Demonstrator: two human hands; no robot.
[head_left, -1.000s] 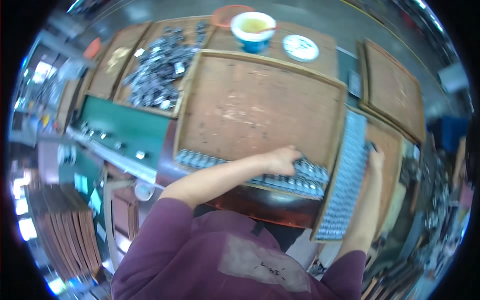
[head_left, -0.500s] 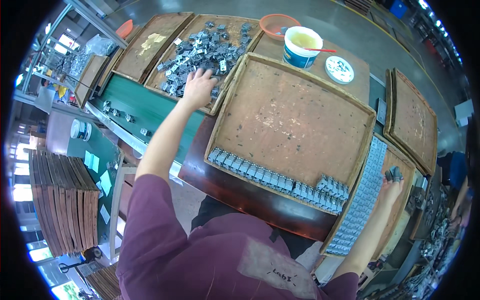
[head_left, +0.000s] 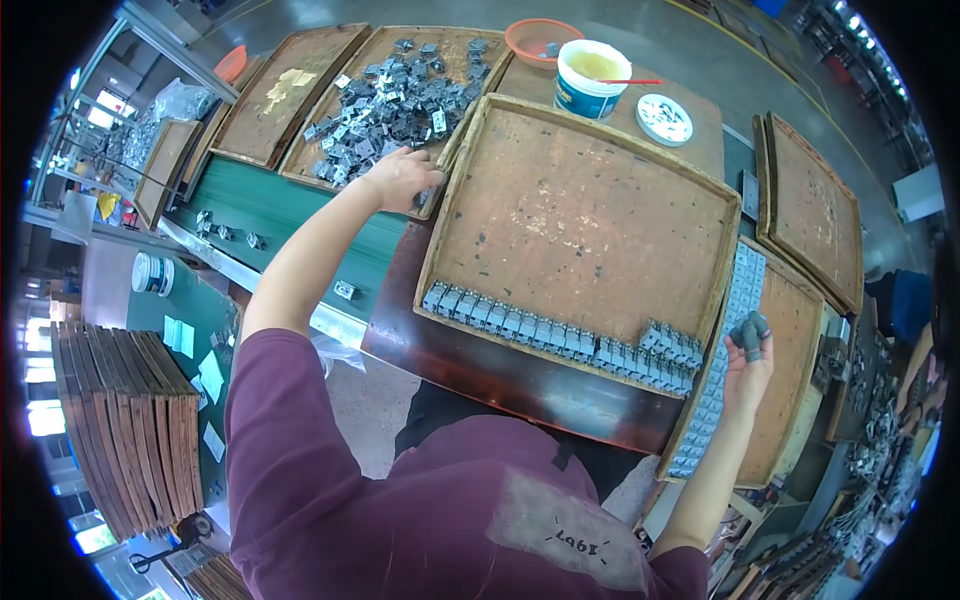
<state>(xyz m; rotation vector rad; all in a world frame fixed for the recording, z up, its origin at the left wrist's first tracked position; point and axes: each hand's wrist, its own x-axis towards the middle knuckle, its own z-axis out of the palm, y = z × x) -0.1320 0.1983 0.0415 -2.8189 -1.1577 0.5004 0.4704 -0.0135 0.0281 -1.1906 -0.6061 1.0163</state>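
Note:
My left hand point(head_left: 402, 178) is over the near right corner of a wooden tray point(head_left: 330, 62) heaped with small grey metal parts point(head_left: 400, 105). Its fingers are curled together, and what is in them is hidden. On the right, my right hand point(head_left: 748, 365) is raised beside a long strip of grey parts in rows point(head_left: 712, 400), with dark grey covers on some fingertips. Those fingers are bunched; I cannot make out what they hold. Between my hands lies a large wooden tray point(head_left: 590, 225), with a line of grey parts point(head_left: 520, 325) along its near edge and a short second row at the right end.
Behind the large tray stand a white bucket point(head_left: 588, 98) with a red stick, a white dish of small pieces point(head_left: 664, 120) and an orange bowl point(head_left: 520, 62). Several loose parts lie on the green belt point(head_left: 300, 230). Stacked trays point(head_left: 130, 430) are at far left, others point(head_left: 815, 215) at right.
My left hand has moved off the heap toward the tray's near right corner, its fingers drawing together. My right hand has shifted left, toward the strip of parts. The whole view has shifted slightly.

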